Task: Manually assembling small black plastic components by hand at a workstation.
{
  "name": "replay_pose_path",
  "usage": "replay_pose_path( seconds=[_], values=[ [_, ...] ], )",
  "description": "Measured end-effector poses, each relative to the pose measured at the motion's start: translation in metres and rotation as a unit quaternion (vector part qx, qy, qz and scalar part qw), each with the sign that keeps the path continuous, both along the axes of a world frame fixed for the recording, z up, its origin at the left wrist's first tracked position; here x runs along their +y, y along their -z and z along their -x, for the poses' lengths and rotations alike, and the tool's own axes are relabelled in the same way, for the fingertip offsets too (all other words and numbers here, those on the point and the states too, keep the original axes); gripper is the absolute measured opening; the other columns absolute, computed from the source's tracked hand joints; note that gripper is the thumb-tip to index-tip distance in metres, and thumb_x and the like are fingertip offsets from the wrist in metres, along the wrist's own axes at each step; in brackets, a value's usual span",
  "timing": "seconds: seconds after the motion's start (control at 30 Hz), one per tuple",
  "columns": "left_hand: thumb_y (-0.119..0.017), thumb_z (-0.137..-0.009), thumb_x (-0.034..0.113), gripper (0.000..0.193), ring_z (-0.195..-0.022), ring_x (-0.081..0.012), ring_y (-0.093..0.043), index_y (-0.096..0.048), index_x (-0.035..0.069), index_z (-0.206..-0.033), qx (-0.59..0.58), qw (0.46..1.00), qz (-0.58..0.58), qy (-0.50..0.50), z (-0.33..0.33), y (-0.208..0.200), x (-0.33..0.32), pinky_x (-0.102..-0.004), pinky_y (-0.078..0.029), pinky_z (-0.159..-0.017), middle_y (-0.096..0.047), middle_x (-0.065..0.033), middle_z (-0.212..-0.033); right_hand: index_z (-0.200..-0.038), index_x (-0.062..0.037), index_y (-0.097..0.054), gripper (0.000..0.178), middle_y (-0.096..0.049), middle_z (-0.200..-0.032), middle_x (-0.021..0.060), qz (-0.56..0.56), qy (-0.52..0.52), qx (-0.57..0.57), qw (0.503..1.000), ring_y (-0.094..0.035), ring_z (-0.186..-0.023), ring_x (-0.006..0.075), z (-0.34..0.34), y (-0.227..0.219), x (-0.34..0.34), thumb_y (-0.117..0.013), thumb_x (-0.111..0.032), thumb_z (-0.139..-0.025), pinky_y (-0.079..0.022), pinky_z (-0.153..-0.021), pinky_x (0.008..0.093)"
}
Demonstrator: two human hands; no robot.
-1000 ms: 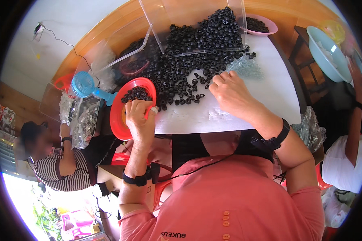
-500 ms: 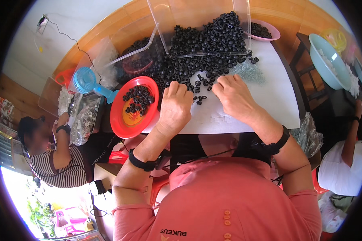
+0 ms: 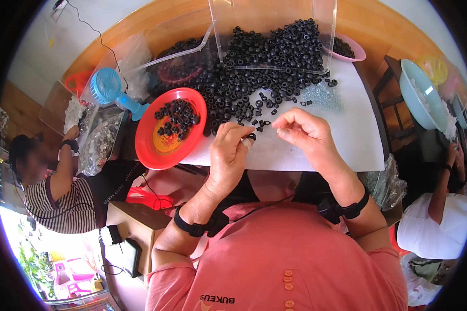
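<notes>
My left hand rests on the white table and pinches a small black ring between thumb and fingers. Close to its right, my right hand hovers with thumb and forefinger pressed together; what lies between them is too small to make out. A large heap of black rings spreads across the table just beyond both hands. To the left of my left hand sits a red plate holding several black rings.
Clear plastic boxes stand behind the heap, a pink bowl at the back right. A blue hand fan and bags of parts lie left. One person sits at the left, another at the right, near a light blue bowl.
My left hand left the red plate, reached to the heap and came back holding a black ring. My right hand lifted off the pile and drew toward the left hand.
</notes>
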State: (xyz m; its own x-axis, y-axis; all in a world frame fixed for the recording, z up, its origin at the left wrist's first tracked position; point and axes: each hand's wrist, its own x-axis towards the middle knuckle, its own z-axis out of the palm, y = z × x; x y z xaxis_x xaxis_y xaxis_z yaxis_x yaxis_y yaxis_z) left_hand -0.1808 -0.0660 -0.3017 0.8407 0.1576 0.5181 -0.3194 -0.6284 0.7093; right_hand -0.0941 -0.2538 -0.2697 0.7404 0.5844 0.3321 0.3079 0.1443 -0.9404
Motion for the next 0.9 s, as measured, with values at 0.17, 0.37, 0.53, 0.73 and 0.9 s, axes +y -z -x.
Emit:
replay_pose_path(
  seconds=[0.17, 0.37, 0.53, 0.73, 0.9],
  values=[
    [-0.059, -0.085, -0.006, 0.024, -0.080, -0.0147, -0.057, -0.065, -0.002, -0.108, 0.013, 0.998, 0.053, -0.006, 0.004, 0.004, -0.008, -0.0264, -0.047, -0.071, -0.059, -0.0073, -0.093, -0.094, -0.0010, -0.065, 0.007, -0.064, -0.089, 0.0005, 0.001, -0.014, 0.074, 0.997, -0.057, -0.082, 0.0050, 0.006, 0.007, 0.008, -0.065, 0.001, -0.087, -0.047, -0.076, 0.0221],
    [-0.060, -0.089, -0.003, 0.021, -0.071, -0.0102, -0.057, -0.064, -0.003, -0.109, 0.143, 0.932, 0.327, 0.061, 0.008, -0.018, -0.011, -0.0232, -0.047, -0.058, -0.063, -0.0059, -0.091, -0.091, -0.0029, -0.068, 0.009, -0.065, -0.087, -0.0009, -0.015, 0.000, 0.042, 0.999, -0.058, -0.081, 0.0058, 0.006, 0.000, 0.019, -0.070, 0.001, -0.083, -0.047, -0.075, 0.0220],
    [-0.062, -0.091, 0.000, 0.019, -0.072, -0.0119, -0.060, -0.063, -0.006, -0.108, 0.125, 0.897, 0.412, 0.101, 0.007, -0.010, -0.015, -0.0234, -0.047, -0.052, -0.065, -0.0098, -0.090, -0.087, -0.0024, -0.069, 0.008, -0.062, -0.084, 0.0012, -0.033, 0.011, -0.029, 0.999, -0.060, -0.079, 0.0102, 0.007, 0.003, 0.030, -0.071, 0.001, -0.080, -0.049, -0.075, 0.0259],
    [-0.062, -0.091, 0.001, 0.015, -0.069, -0.0131, -0.059, -0.063, -0.007, -0.104, 0.146, 0.853, 0.489, 0.112, 0.008, -0.008, -0.012, -0.0233, -0.044, -0.048, -0.065, -0.0097, -0.087, -0.089, -0.0024, -0.068, 0.010, -0.062, -0.086, 0.0054, 0.008, 0.032, -0.116, 0.993, -0.061, -0.079, 0.0172, 0.009, 0.011, 0.028, -0.072, 0.000, -0.080, -0.050, -0.074, 0.0295],
    [-0.063, -0.091, 0.003, 0.012, -0.057, -0.0108, -0.054, -0.064, -0.005, -0.099, 0.154, 0.831, 0.525, 0.099, 0.011, -0.005, -0.009, -0.0223, -0.041, -0.046, -0.063, -0.0075, -0.079, -0.097, -0.0060, -0.067, 0.021, -0.058, -0.084, 0.0106, 0.046, 0.113, -0.383, 0.916, -0.059, -0.079, 0.0316, 0.027, 0.007, 0.027, -0.072, -0.005, -0.077, -0.049, -0.070, 0.0388]
  ],
)
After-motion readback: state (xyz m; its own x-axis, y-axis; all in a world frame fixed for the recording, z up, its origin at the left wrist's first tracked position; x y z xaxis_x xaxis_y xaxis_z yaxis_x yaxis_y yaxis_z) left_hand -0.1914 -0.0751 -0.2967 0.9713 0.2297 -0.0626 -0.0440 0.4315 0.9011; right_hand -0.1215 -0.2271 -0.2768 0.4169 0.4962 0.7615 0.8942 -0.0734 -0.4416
